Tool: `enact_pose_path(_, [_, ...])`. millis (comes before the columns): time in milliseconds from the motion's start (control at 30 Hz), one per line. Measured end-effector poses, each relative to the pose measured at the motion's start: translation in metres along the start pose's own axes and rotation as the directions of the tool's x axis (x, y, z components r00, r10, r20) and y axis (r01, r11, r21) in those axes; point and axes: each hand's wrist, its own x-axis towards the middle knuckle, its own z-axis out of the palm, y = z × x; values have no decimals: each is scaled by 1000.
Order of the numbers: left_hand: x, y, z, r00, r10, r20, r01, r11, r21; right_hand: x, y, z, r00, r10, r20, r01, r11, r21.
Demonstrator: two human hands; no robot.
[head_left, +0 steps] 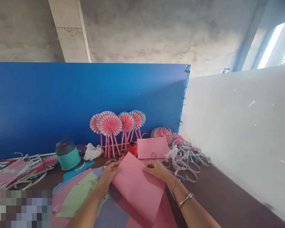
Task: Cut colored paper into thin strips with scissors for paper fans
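The pink sheet (140, 188) was found to the right of the teal container (68, 158) and nearer the person. The left hand (108, 177) was clamped, thumb and fingers, on the sheet's left edge; the right hand (158, 170) was clamped on its right edge. Pleated fans (110, 125) stood right of the container; curled white strips (191, 171) lay farther right, well apart from it.

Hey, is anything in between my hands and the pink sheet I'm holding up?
Nothing visible is. The left hand and right hand both pinch the pink sheet directly; the upright paper fans stand farther back, beyond it.
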Motion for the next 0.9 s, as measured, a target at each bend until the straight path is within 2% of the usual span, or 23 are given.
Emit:
enact_pose_path(167, [4,-2,-1,997,53,-52,-52,998,27,2,3,-3,995,33,-95,-36,999,-28])
enact_pose_path(367, [5,-4,-1,989,99,-109,-87,990,107,1,2,-6,989,21,-146,-27,999,-39])
enact_pose_path(600, [4,-5,-1,997,56,-46,-54,997,46,0,-4,-9,986,24,-164,-31,999,-41])
enact_pose_path(900, [3,-5,0,995,83,-54,-81,996,43,0,-5,-10,983,38,-177,-44,999,-30])
